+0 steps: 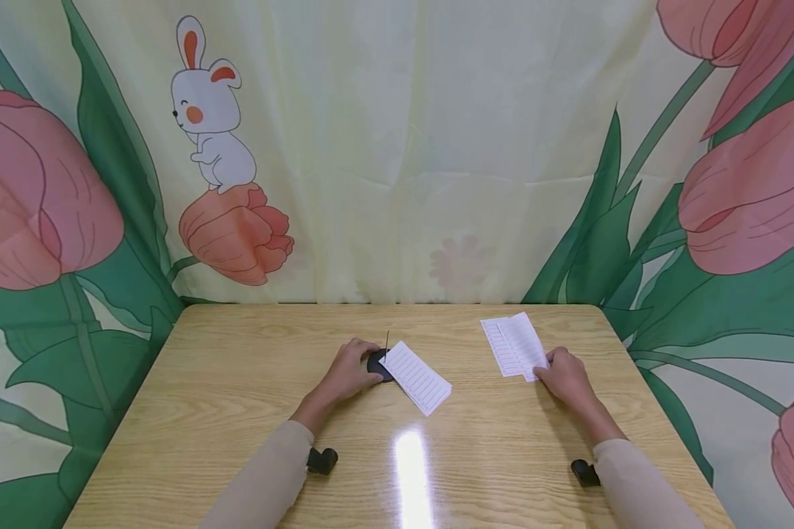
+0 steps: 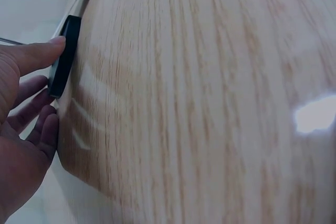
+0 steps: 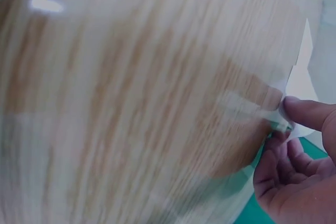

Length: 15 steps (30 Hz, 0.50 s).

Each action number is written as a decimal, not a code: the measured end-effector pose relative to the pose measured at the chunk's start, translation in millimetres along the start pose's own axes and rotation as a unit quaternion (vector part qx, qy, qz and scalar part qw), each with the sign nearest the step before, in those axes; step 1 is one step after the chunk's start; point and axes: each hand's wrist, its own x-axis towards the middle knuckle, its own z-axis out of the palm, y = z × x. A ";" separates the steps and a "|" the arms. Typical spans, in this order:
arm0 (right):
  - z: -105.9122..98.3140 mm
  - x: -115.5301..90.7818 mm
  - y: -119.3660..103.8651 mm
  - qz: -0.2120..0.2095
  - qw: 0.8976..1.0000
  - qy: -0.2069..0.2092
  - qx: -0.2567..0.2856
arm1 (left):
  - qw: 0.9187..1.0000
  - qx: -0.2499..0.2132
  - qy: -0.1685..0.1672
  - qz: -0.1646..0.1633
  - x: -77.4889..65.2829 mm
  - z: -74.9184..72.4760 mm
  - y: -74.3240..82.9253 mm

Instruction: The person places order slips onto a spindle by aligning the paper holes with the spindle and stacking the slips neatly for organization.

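Note:
Near the table's middle, my left hand (image 1: 345, 373) grips the round black base (image 2: 66, 59) of a paper spike, thumb on one side and fingers on the other. Its thin metal rod (image 1: 387, 342) stands upright. A stack of lined white paper slips (image 1: 420, 380) lies against the spike, one corner by the rod, covering part of the base; whether the rod pierces it I cannot tell. Farther right, my right hand (image 1: 567, 376) pinches the lower corner of a white slip (image 1: 524, 339) between thumb and fingers. Under that slip lies another printed slip (image 1: 500, 347), partly covered.
The wooden table (image 1: 238, 382) has its far edge against a curtain (image 1: 370, 147) printed with tulips and a rabbit. Dark wrist devices (image 1: 322, 461) sit at both sleeves. A bright light reflection (image 1: 412, 470) shows on the tabletop, near the front.

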 end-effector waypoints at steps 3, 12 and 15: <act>-0.1 -0.1 -1.0 0.016 1.000 -0.001 0.010 | 1.000 -0.001 -0.002 -0.005 -0.1 0.2 0.8; -0.1 -0.9 -2.1 0.027 0.999 0.006 0.023 | 1.000 -0.001 0.004 0.003 -0.9 -0.2 0.9; 0.7 -0.7 -0.4 0.020 0.999 0.007 0.025 | 1.000 -0.003 0.003 0.003 -1.0 -0.7 1.0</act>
